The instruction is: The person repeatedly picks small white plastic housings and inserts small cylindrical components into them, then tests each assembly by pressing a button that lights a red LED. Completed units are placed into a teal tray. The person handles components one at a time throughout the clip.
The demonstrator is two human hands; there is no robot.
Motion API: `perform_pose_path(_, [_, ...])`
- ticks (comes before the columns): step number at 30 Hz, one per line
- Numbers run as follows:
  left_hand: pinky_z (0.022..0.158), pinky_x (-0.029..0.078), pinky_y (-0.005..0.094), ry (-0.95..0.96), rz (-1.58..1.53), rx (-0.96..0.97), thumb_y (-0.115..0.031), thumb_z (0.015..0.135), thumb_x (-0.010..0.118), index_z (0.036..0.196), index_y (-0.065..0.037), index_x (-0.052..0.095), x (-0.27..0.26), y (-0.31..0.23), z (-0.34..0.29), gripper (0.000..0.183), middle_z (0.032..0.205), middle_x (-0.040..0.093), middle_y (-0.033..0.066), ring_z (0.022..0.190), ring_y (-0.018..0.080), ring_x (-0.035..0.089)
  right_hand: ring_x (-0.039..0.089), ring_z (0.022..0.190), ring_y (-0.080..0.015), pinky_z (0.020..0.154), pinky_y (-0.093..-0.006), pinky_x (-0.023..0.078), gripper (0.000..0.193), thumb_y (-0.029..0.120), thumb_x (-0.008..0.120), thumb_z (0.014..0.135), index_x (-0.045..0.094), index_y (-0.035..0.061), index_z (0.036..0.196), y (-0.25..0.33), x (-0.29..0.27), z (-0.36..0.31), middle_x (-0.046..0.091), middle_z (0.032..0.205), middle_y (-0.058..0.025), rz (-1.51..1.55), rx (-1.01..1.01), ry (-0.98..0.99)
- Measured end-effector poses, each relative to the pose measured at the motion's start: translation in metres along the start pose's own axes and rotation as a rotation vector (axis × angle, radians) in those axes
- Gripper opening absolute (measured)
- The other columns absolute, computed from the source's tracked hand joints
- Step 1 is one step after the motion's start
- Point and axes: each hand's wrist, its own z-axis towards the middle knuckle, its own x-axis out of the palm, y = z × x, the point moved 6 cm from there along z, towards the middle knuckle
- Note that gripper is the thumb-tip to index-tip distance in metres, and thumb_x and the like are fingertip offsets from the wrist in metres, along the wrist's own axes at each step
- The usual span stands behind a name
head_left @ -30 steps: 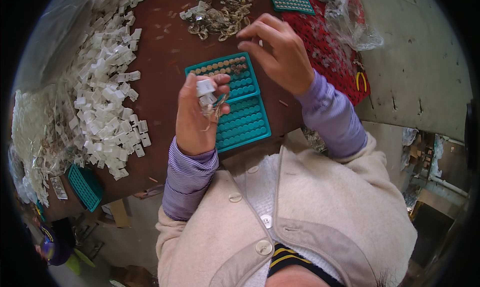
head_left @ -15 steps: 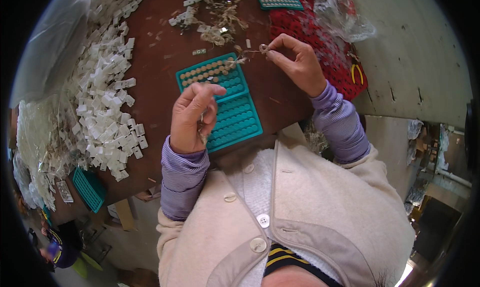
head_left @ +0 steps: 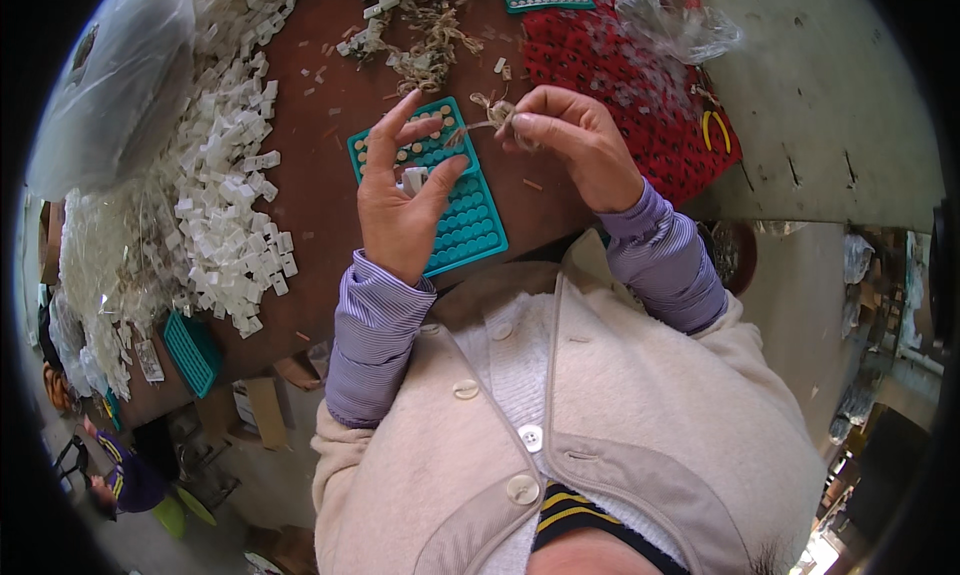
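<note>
By the teal tray (head_left: 470,225), twine (head_left: 497,111) juts leftward from the pinching right grip (head_left: 582,140); left grip (head_left: 398,205) spread.

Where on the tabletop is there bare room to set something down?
Mostly bare: the brown tabletop between the white pile and the left hand; a smaller patch between the teal tray and the right sleeve, with one small stick. Crowded: the far middle, under tangled strands, and the left, under the pile.

Looped tan cord (head_left: 497,112) — white piece (head_left: 413,181)
</note>
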Motion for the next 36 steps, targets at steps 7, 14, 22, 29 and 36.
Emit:
perform_pose_path(7, [0.069, 0.052, 0.0217, 0.008, 0.121, 0.181, 0.001, 0.095, 0.08, 0.108, -0.003, 0.075, -0.009, -0.012, -0.011, 0.015, 0.102, 0.078, 0.0035, 0.088, 0.0073, 0.068, 0.073, 0.098, -0.015, 0.088, -0.0315, 0.062, 0.023, 0.019, 0.074, 0.104, 0.069, -0.0006, 0.115, -0.009, 0.021, -0.021, 0.073, 0.108, -0.0073, 0.217, 0.149, 0.008])
perform_pose_path(14, [0.06, 0.049, 0.0189, 0.079, -0.075, -0.078, -0.003, 0.098, 0.08, 0.114, -0.002, 0.07, -0.015, -0.001, -0.022, 0.019, 0.102, 0.077, 0.0039, 0.076, 0.0041, 0.064, 0.074, 0.083, -0.0229, 0.069, -0.0336, 0.062, 0.022, 0.003, 0.08, 0.09, 0.068, 0.0035, 0.109, 0.026, 0.063, -0.042, 0.069, 0.1, -0.0099, -0.68, -0.573, -0.071])
perform_pose_path(22, [0.058, 0.049, 0.0188, 0.133, 0.021, -0.07, -0.001, 0.098, 0.079, 0.112, -0.002, 0.072, -0.004, -0.001, -0.03, 0.016, 0.103, 0.075, 0.0033, 0.075, 0.0031, 0.062, 0.071, 0.071, -0.0261, 0.059, -0.0349, 0.057, 0.014, -0.006, 0.077, 0.086, 0.069, 0.0008, 0.095, 0.031, 0.049, -0.047, 0.067, 0.087, -0.0105, -0.852, -0.697, -0.056])
perform_pose_path(29, [0.057, 0.045, 0.0163, 0.113, -0.043, -0.25, -0.003, 0.1, 0.077, 0.112, -0.003, 0.073, -0.003, 0.004, -0.031, 0.012, 0.1, 0.074, 0.0, 0.072, 0.0, 0.059, 0.071, 0.071, -0.0249, 0.059, -0.0339, 0.056, 0.018, -0.001, 0.082, 0.084, 0.072, 0.0, 0.099, 0.028, 0.042, -0.048, 0.07, 0.088, -0.0112, -0.814, -0.653, -0.021])
perform_pose_path(36, [0.055, 0.045, 0.0168, 0.15, -0.08, -0.335, -0.006, 0.101, 0.076, 0.128, -0.007, 0.073, -0.03, 0.005, -0.047, 0.027, 0.095, 0.074, -0.0019, 0.069, -0.001, 0.057, 0.071, 0.085, -0.0266, 0.08, -0.0398, 0.055, 0.016, 0.004, 0.078, 0.083, 0.067, 0.0039, 0.095, 0.021, 0.087, -0.036, 0.066, 0.087, -0.0073, -1.057, -0.828, 0.119])
